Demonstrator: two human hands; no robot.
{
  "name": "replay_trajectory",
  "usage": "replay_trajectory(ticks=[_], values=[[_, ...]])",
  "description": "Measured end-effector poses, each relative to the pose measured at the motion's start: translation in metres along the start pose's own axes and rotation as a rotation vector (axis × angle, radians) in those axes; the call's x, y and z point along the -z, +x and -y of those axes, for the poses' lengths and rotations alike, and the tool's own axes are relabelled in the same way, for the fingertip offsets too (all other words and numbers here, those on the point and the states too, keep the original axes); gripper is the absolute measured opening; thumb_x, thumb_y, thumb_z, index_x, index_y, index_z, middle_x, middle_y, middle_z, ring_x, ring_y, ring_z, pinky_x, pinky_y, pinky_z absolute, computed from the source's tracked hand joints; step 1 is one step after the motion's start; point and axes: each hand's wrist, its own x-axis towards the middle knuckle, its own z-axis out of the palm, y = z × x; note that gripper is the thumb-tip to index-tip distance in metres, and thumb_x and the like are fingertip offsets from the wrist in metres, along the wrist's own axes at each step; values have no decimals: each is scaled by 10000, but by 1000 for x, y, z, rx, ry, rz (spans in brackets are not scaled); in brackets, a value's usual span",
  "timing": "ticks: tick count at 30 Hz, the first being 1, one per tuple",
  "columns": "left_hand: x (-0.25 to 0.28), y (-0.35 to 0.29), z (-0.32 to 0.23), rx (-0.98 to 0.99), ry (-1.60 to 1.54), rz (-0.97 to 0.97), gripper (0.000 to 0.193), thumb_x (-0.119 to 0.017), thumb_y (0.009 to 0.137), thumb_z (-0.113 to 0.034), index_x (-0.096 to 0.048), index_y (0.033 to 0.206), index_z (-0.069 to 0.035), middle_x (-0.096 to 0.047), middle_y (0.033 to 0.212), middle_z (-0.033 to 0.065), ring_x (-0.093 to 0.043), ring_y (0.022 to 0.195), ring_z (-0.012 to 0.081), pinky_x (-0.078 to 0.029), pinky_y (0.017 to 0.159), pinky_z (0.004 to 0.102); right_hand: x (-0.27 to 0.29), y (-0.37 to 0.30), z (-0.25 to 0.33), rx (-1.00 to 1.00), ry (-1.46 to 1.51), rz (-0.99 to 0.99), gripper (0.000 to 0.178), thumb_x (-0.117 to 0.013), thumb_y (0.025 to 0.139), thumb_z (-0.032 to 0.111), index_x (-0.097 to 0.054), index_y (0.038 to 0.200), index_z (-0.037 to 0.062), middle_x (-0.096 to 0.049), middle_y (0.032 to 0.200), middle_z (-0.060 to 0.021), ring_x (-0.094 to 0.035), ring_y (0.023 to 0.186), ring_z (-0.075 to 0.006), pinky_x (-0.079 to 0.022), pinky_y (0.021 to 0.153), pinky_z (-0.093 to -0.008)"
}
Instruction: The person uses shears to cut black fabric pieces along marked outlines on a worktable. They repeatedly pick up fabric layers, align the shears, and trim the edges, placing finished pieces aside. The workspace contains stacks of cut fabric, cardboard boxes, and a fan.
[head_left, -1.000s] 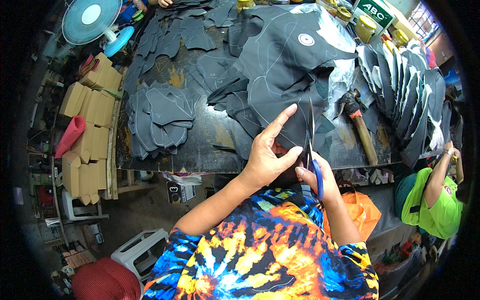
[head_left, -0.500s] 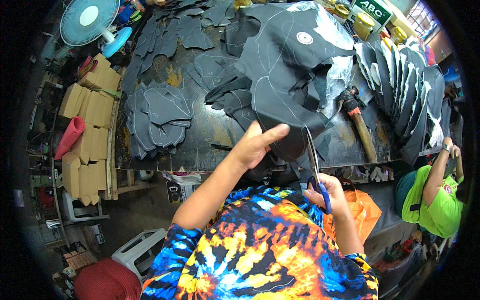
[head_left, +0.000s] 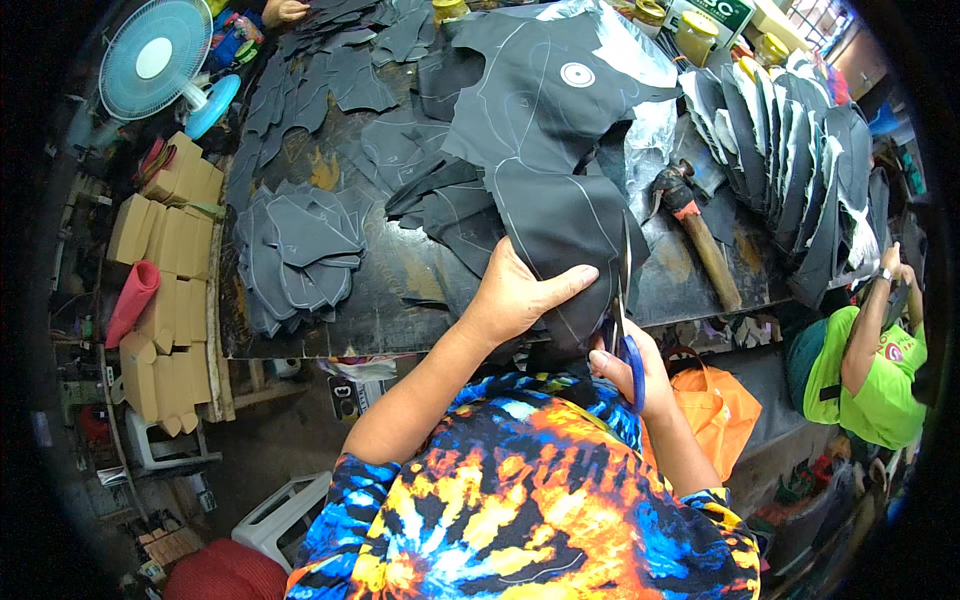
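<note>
My left hand (head_left: 520, 295) is closed on the lower edge of a large dark grey leather-like sheet (head_left: 545, 130), thumb on top pointing right and the other fingers partly hidden underneath. Pale curved pattern lines run over the sheet. In my right hand (head_left: 640, 375) is a pair of scissors (head_left: 636, 372) with blue handles. Their metal blades point away from me at the sheet's right edge, just right of my left thumb. A round white disc (head_left: 577, 75) lies on the sheet's far part.
Cut pieces (head_left: 300, 245) are piled on the dark table (head_left: 385, 320) at left. A hammer (head_left: 705, 240) lies right of the sheet, beside a row of stacked panels (head_left: 780, 150). An orange bag (head_left: 710, 410) is below the table edge. A person in green (head_left: 880, 370) works at right.
The scissors have moved farther up along the sheet's right edge, and their blades now stand more upright. My left thumb has come closer to them. The whole view has shifted slightly.
</note>
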Motion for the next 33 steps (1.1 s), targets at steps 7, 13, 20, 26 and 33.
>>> replay_trajectory(ticks=[7, 13, 20, 26, 33], values=[[13, -3, -8, 36, 64, 85, 449, -821, 837, 12, -636, 1246, 1, -720, 1182, 65, -670, 1057, 134, -543, 957, 320, 19, -11, 9, -67, -210, 50, 242, -775, 888, 159, -556, 811, 91, -496, 729, 74, -439, 676, -35, -379, 613, -222], [12, -5, -10, 36, 63, 87, 396, -822, 855, -39, -658, 1213, 7, -728, 1160, 58, -668, 1046, 128, -538, 957, 317, 27, -22, 13, -76, -267, 32, 257, -781, 860, 132, -556, 745, 85, -519, 712, 62, -450, 683, -41, -379, 611, -234], [17, 7, -14, 49, 68, 106, 360, -822, 857, -61, -678, 1183, -7, -737, 1127, 45, -679, 1027, 130, -547, 946, 323, 21, -17, 7, -97, -162, 81, 218, -784, 878, 139, -581, 830, 76, -521, 759, 66, -464, 713, -40, -396, 628, -234], [12, -2, -7, 48, 64, 105, 425, -819, 842, -13, -658, 1235, -9, -731, 1157, 57, -682, 1033, 136, -548, 957, 334, 9, -5, 1, -18, -76, 79, 205, -765, 909, 162, -604, 974, 54, -537, 819, 54, -477, 735, -41, -428, 658, -228], [9, -4, -3, 69, 52, 91, 403, -816, 860, -57, -656, 1226, 0, -727, 1155, 50, -665, 1061, 127, -531, 974, 330, 7, -19, -4, -68, -158, -14, 225, -770, 895, 143, -572, 815, 73, -480, 724, 85, -433, 690, -31, -373, 622, -223]])
